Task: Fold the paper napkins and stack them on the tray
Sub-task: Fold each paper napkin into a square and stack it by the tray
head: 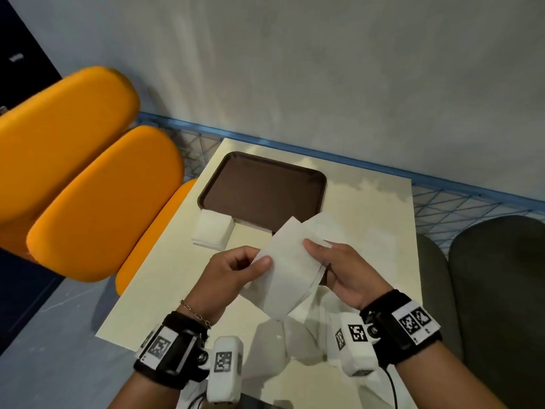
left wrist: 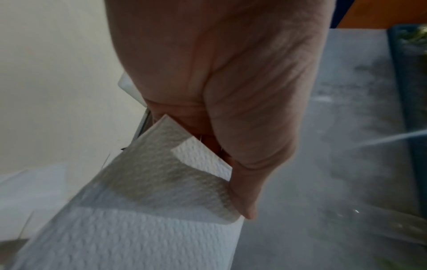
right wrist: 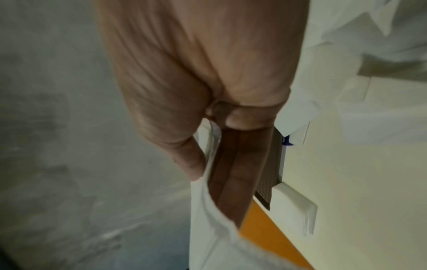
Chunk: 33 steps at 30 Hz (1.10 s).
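Note:
A white paper napkin (head: 287, 270) hangs in the air above the cream table (head: 368, 219), held between both hands. My left hand (head: 236, 268) pinches its left edge between thumb and fingers; the napkin (left wrist: 143, 210) shows embossed and partly folded there. My right hand (head: 333, 270) pinches the right edge, thumb on top and fingers under the napkin (right wrist: 208, 228). The brown tray (head: 262, 190) lies bare beyond the hands. A stack of white napkins (head: 212, 233) sits at the tray's near left corner.
More loose napkins (head: 295, 343) lie on the table near my wrists. Orange seat cushions (head: 88, 184) stand to the left, a grey seat (head: 495, 290) to the right. A blue rail (head: 324, 156) and a grey wall run behind the table.

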{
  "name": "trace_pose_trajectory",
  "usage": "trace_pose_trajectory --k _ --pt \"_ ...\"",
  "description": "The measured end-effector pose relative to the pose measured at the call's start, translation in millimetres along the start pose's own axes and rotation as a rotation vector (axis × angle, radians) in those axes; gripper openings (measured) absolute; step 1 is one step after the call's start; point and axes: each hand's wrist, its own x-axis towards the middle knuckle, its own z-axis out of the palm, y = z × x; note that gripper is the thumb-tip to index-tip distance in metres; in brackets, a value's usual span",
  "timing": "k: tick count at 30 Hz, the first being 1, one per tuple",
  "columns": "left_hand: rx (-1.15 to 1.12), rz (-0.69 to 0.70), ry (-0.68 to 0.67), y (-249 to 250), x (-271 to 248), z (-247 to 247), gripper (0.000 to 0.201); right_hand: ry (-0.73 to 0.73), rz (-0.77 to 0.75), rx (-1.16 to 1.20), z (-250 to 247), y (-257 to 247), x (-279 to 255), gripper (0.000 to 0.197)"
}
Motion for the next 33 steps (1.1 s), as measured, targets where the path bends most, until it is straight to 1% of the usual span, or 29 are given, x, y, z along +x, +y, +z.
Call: trace_pose_trajectory --k 3,6,9,11,13,15,18,19,21,23,24,25,27,29,31,33 --pt "0.044 0.036 -0.006 6 -3 6 0.017 0.000 -0.012 0.068 2 -4 -13 0.035" --pt "0.047 0.034 0.011 9 -5 10 0.015 -0.021 -0.068 0.046 1 -8 -27 0.040" --pt "0.064 0.023 0.060 10 -8 14 0.012 -0.037 -0.130 -0.121 0 -7 -38 0.043" --pt "0.099 0.022 0.082 8 -10 16 0.011 -0.006 -0.181 -0.262 0 -4 -41 0.043" --pt "0.091 0.009 0.102 5 -11 18 0.012 0.033 -0.225 -0.350 1 -1 -40 0.043" --pt "0.068 -0.005 0.108 4 -12 19 0.014 0.059 -0.262 -0.423 1 1 -38 0.038" --pt "0.066 -0.008 0.098 3 -13 19 0.013 0.105 -0.325 -0.577 1 2 -36 0.024" --pt "0.044 -0.017 0.102 3 -14 20 0.013 0.098 -0.356 -0.611 0 3 -36 0.021" --pt "-0.004 -0.049 0.122 3 -14 20 0.011 0.024 -0.462 -0.697 3 4 -37 0.020" --pt "-0.066 -0.076 0.125 4 -15 18 0.020 -0.053 -0.541 -0.742 8 8 -37 0.035" --pt "-0.100 -0.083 0.113 5 -16 16 0.025 -0.058 -0.551 -0.730 10 9 -36 0.042" --pt "-0.122 -0.091 0.099 6 -17 15 0.027 -0.038 -0.547 -0.714 12 11 -34 0.046" --pt "-0.152 -0.122 0.097 8 -19 11 0.024 0.030 -0.558 -0.723 15 13 -32 0.055" --pt "-0.180 -0.171 0.123 11 -20 9 0.019 0.095 -0.610 -0.752 18 16 -31 0.067" --pt "-0.196 -0.195 0.147 12 -22 7 0.025 0.163 -0.715 -0.788 22 16 -32 0.069" --pt "-0.202 -0.197 0.151 13 -24 6 0.034 0.237 -0.840 -0.840 25 16 -32 0.069"
